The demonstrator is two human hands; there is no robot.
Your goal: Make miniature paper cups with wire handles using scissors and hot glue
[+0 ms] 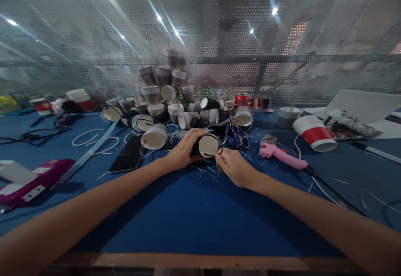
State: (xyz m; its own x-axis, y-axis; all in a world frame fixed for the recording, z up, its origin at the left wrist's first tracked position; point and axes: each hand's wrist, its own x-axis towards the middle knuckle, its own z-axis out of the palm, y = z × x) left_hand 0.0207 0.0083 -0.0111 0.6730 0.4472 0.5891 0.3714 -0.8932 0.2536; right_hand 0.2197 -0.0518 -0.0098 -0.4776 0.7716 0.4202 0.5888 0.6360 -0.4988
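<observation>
My left hand (184, 151) is wrapped around a dark-sided paper cup (209, 145), which lies on its side with a pale round end turned toward me. A thin black cord (221, 141) curves along the right edge of that end. At that edge my right hand (234, 167) is closed, thumb and fingers pinching the cord. Blue-handled scissors (237, 137) lie just beyond my right hand. Left of my left hand is another wrapped cup (154, 136), near a black phone (127, 154). Scraps of thin wire are scattered beneath both hands.
Wrapped cups (150, 95) are piled at the back, beside a red can (241, 100). A pink glue gun (282, 154) with its cable and a red-and-white cup (315, 133) are on the right. A purple box (37, 182) and a clear strip (89, 152) occupy the left.
</observation>
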